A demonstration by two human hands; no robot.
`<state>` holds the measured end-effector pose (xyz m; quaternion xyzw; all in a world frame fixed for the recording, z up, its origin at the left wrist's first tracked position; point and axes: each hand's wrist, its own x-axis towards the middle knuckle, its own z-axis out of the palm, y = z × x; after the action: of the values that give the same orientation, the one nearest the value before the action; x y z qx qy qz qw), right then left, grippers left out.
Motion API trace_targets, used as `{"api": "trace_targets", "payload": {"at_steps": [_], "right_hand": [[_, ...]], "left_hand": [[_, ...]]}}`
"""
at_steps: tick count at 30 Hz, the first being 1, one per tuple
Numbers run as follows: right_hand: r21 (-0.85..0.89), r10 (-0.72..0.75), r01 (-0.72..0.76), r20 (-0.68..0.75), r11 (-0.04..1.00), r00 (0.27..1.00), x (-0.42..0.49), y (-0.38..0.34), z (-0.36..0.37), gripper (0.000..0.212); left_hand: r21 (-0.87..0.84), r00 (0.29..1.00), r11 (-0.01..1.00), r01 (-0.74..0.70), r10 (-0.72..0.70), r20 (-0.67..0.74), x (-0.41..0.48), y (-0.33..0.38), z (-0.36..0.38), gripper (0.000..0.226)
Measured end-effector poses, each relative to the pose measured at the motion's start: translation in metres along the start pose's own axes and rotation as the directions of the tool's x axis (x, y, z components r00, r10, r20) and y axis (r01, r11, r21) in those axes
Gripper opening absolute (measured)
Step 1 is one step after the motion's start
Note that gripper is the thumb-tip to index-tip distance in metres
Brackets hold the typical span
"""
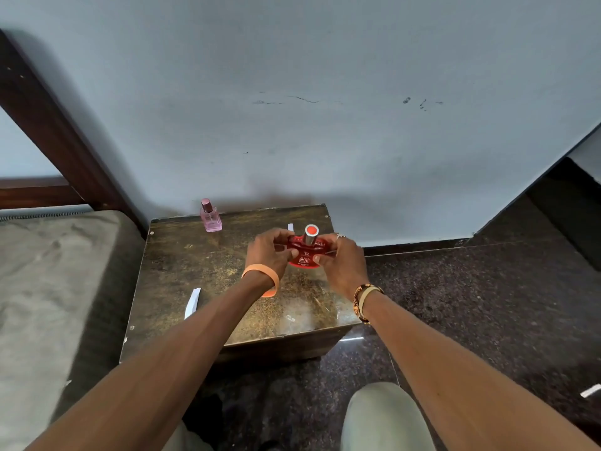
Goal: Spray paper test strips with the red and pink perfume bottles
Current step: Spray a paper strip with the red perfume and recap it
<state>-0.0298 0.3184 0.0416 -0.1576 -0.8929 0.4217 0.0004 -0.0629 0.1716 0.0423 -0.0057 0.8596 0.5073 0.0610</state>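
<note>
Left hand [268,253] and right hand [341,265] pinch the flat red fan-shaped glass perfume bottle [304,257] by its side edges over the worn brown table [201,265], toward 1 o'clock; likely weighty, slick, breakable, so safest gripped across its broad faces.

Looks like a bedroom in a home. Shows a bed [48,271] at the left, with a grey-green cover and a dark wooden frame [48,125] rising against the wall. Has a small, worn wooden table [208,281] just beside the bed, pushed up to the far wall like a bedside stand. Carries a pink perfume bottle [210,216] at its far left corner. Backs onto a pale blue painted wall [325,92] marked with scuffs. Stands on a dark speckled stone floor [487,304] with dark skirting [416,247] along the wall's foot.
</note>
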Motion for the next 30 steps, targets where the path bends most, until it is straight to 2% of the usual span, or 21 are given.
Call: {"api": "trace_targets", "payload": {"at_steps": [15,30], "right_hand": [[-0.077,-0.083,0.079,-0.039,0.994,0.996,0.097,-0.020,0.028,0.035],[-0.123,-0.080,0.078,-0.011,0.989,0.997,0.124,-0.010,0.046,0.033]], "left_hand": [[-0.051,0.995,0.998,0.020,-0.025,-0.099,0.090,-0.009,-0.002,0.029],[-0.060,0.987,0.993,0.097,-0.104,-0.123,0.115,-0.028,0.012,0.032]]}}
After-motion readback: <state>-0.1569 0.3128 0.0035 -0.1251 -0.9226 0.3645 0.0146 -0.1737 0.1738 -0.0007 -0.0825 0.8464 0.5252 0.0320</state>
